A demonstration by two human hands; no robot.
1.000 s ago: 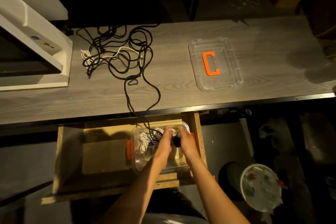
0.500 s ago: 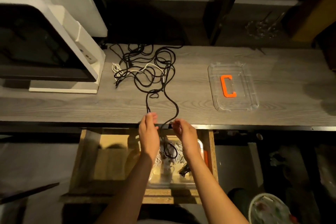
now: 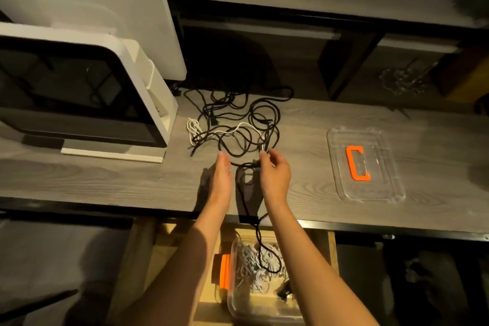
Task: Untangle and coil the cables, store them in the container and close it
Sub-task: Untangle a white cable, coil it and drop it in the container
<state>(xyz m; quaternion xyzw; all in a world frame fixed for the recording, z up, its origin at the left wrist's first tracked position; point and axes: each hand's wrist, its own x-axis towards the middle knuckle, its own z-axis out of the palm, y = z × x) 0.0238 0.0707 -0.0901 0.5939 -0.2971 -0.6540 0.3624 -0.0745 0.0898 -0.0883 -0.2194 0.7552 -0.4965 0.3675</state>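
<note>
Black cables (image 3: 238, 124) are lying in a loose tangle on the grey wood-grain table (image 3: 92, 180), just beyond the fingers of both hands, with a thin white cable (image 3: 194, 128) threading through the loops and bunching at the tangle's left edge. One black strand is trailing from the tangle back between the two wrists, over the table's near edge and down into the clear plastic container (image 3: 260, 307), which is sitting in the open wooden drawer (image 3: 148, 259) below the forearms. Inside that container pale coiled cables are piling up under the black strand, and an orange latch is showing on its left wall. The right hand (image 3: 275, 177) is pinching the black cable near a metal-tipped plug, its fingers (image 3: 264, 157) curling round it. The left hand (image 3: 222, 180) is hovering just beside it with straight, relaxed fingers, grasping nothing. Well to the right of the right fingers, the clear lid (image 3: 370, 193) with its orange handle is lying flat on the table. A white monitor (image 3: 79, 87) is standing far left of the left fingers.
</note>
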